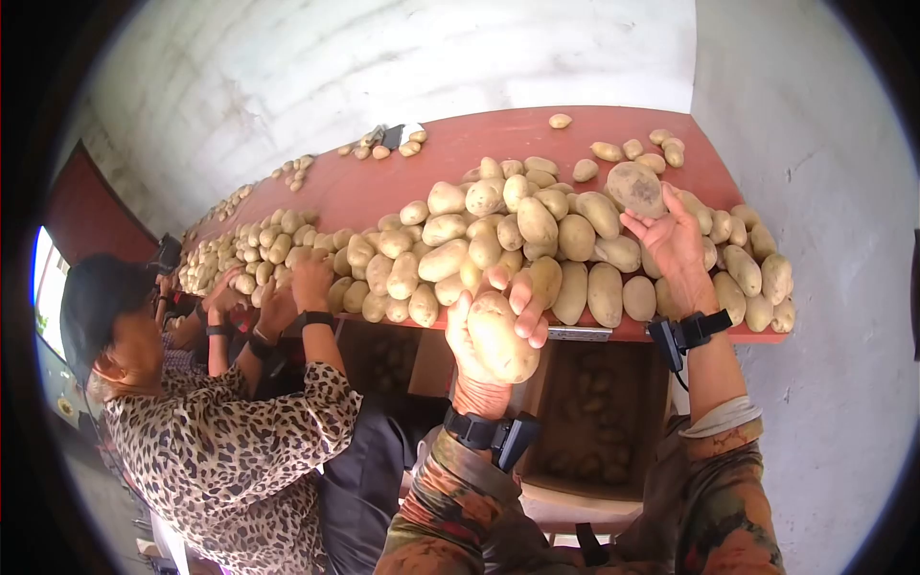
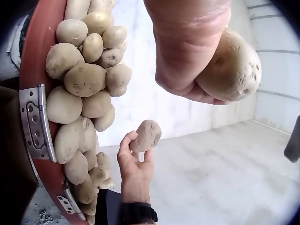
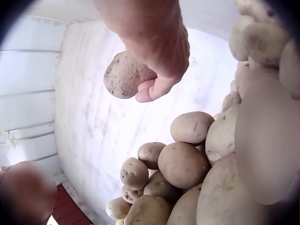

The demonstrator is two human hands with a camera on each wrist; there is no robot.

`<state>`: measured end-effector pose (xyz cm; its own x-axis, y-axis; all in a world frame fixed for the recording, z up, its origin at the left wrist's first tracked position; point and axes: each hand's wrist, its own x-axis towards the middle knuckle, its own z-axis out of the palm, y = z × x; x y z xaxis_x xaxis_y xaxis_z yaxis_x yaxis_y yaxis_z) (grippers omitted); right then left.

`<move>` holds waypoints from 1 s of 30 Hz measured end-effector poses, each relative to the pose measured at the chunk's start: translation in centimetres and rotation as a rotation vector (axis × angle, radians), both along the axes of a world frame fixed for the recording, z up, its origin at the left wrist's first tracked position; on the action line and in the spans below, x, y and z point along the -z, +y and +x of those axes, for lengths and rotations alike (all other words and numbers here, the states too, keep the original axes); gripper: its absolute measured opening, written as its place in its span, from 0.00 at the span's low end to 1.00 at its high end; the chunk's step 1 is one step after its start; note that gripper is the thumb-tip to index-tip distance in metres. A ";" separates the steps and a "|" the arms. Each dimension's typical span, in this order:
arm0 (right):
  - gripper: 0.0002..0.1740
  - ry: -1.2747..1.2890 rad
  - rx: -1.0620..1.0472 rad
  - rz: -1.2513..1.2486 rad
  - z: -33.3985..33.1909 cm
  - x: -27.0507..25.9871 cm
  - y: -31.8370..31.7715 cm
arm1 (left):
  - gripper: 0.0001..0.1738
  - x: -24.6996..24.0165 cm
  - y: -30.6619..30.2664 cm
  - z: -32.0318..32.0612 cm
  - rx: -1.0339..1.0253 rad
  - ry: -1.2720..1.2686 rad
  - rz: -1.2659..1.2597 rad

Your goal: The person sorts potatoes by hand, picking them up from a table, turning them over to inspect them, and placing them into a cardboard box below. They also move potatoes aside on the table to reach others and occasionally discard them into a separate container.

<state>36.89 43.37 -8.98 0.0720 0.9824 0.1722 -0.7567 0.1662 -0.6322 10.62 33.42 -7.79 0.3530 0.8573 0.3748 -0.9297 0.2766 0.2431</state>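
My left hand [image 1: 471, 356] grips a large pale potato [image 1: 505, 343] in front of the table's near edge. Pits mark the end of this potato [image 2: 243, 70] in the left wrist view. To the right, my raised hand, the right one [image 1: 674, 241], holds a rounder, greyish-brown potato [image 1: 635, 189] above the heap. Fingers and thumb lie around its sides, and its rough, darker skin shows on the potato [image 3: 123, 77] in the right wrist view. Just beyond both hands spreads a heap of potatoes [image 1: 577, 237], piled along the table's front.
The red table [image 1: 460, 129] runs along a white wall, with small groups of potatoes [image 1: 661, 144] at the back. At left, a person in a leopard-print shirt [image 1: 220, 450] has hands among the potatoes. Below the table edge stands a bin [image 1: 544, 431] with potatoes inside.
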 end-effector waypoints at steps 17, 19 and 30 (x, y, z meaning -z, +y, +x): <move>0.18 -0.044 0.037 -0.001 -0.1 0.0 -0.7 | 0.15 0.6 -0.5 1.1 -0.014 0.111 0.187; 0.17 -0.036 0.041 -0.017 -0.1 -0.1 -0.6 | 0.15 0.5 -0.4 1.3 -0.030 0.147 0.182; 0.14 -0.038 0.065 0.000 -0.1 -0.9 -0.8 | 0.08 -1.4 -3.0 2.9 0.431 1.189 0.353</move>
